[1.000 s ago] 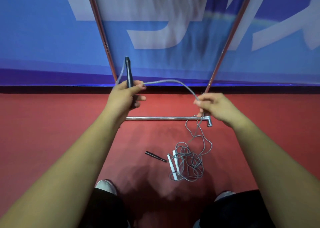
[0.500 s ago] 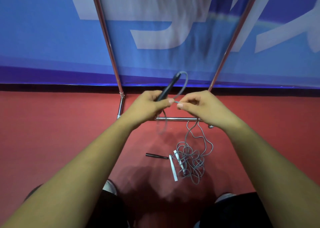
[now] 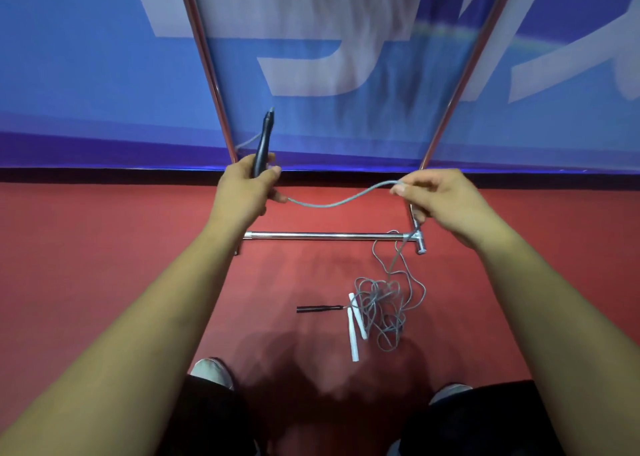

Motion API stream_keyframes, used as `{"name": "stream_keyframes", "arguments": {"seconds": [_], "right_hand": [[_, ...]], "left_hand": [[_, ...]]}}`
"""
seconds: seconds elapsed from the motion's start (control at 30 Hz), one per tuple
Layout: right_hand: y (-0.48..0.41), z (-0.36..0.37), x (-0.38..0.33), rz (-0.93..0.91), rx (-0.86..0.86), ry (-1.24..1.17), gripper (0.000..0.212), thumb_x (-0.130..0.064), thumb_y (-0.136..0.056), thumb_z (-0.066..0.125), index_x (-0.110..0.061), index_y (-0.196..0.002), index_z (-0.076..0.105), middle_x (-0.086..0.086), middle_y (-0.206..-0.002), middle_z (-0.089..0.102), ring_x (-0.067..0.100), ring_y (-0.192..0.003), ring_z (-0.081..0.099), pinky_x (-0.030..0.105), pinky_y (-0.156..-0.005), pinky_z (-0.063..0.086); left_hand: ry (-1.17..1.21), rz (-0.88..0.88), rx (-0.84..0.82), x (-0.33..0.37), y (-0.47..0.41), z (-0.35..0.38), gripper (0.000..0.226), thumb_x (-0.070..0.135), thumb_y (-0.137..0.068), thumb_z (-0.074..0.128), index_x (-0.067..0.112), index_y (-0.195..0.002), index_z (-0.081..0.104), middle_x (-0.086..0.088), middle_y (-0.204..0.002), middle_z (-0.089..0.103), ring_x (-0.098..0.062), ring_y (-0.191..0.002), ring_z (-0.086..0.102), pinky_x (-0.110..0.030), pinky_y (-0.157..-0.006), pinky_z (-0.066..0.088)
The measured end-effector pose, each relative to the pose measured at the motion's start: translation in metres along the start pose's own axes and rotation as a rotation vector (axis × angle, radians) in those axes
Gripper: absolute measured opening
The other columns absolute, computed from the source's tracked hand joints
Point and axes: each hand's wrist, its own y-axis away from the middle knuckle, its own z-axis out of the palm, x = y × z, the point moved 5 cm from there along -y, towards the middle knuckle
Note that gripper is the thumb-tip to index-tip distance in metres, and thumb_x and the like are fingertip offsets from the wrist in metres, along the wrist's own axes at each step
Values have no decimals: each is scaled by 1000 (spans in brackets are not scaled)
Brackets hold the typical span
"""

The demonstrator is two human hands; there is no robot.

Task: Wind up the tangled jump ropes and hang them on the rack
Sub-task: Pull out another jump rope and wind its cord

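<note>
While left hand [image 3: 244,192] grips black handle [image 3: 265,133], right hand [image 3: 440,199] pinches grey rope [image 3: 332,204], banner lettering [image 3: 311,57] cropped, unreadable.

I read red floor [image 3: 104,265] | chrome rack base bar [image 3: 322,236] far across it | grey rope tangle [image 3: 384,306] nearer, below bar's right end | two white handles [image 3: 353,331] at tangle's left edge | black handle [image 3: 318,308] just left of them

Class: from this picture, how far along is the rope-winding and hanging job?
Early. Done: nothing hangs on the visible rack. In hand: the left hand grips a black handle, the right hand pinches its grey rope. Left: the tangled pile on the floor, with white handles and a second black handle.
</note>
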Motion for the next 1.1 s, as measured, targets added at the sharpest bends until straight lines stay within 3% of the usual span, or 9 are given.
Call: {"name": "stream_keyframes", "arguments": {"seconds": [0.2, 0.3, 0.4, 0.6, 0.7, 0.77, 0.87, 0.97, 1.1], "right_hand": [[22, 47, -45, -123, -214, 165, 11, -18, -91, 71, -12, -84, 76, -11, -48, 47, 3, -46, 36, 17, -49, 31], [20, 49, -51, -152, -166, 103, 11, -18, -91, 70, -12, -84, 76, -1, -51, 47, 8, -47, 38, 21, -47, 32], [16, 45, -42, -131, -196, 104, 9, -17, -91, 71, -11, -84, 73, 4, -58, 59, 7, -51, 52, 20, -53, 44], [7, 26, 39, 162, -415, 421, 18, -18, -97, 63, -7, -83, 67, 5, -78, 68, -3, -50, 47, 14, -54, 38], [6, 18, 44, 165, -300, 283, 16, -9, -98, 59, 0, -87, 68, 15, -80, 69, -3, -53, 57, 8, -55, 41], [3, 12, 25, 89, -154, 89, 16, -8, -98, 60, -2, -89, 71, 10, -66, 61, 10, -54, 58, 17, -59, 46], [5, 13, -11, -21, -95, 79, 12, -18, -94, 67, -11, -90, 76, 1, -57, 46, 16, -53, 41, 27, -55, 36], [18, 37, -40, -118, -215, 182, 11, -21, -92, 70, -13, -89, 77, -9, -51, 42, 8, -49, 33, 25, -50, 29], [19, 43, -52, -162, -155, 88, 11, -18, -93, 68, -12, -88, 76, -6, -50, 41, 9, -49, 31, 25, -47, 26]], "left_hand": [[95, 41, -422, 13, 27, 39, 17, 12, -96, 63, 13, -113, 68, -10, -97, 73, -14, -49, 58, -21, -42, 30], [11, 77, -584, 17, 42, 55, 7, 18, -97, 63, 12, -95, 66, 1, -68, 63, -12, -46, 48, -20, -41, 30], [51, 62, -481, 22, 37, 56, 19, 15, -96, 64, 13, -79, 57, 6, -54, 49, -9, -43, 36, -18, -41, 27], [562, -63, -269, 17, 16, 37, 20, 9, -98, 57, 11, -79, 54, 2, -60, 46, -9, -45, 33, -20, -40, 17], [403, 1, -184, 12, 9, 27, 11, 10, -99, 58, 8, -88, 60, -4, -69, 55, -12, -47, 41, -21, -42, 24], [184, 35, -85, 6, 5, 21, 7, 12, -98, 59, 12, -104, 64, -6, -74, 62, -16, -52, 54, -24, -45, 33], [55, 114, -47, 9, 6, 18, 21, 15, -97, 61, 26, -114, 64, -4, -86, 71, -23, -62, 60, -26, -48, 38], [130, 127, -288, 18, 20, 39, 19, 9, -97, 60, 15, -115, 66, 0, -107, 75, -15, -51, 57, -24, -43, 31], [-57, 162, -598, 20, 43, 66, 7, 18, -97, 64, 12, -98, 67, 2, -75, 69, -15, -49, 51, -22, -41, 32]]}}
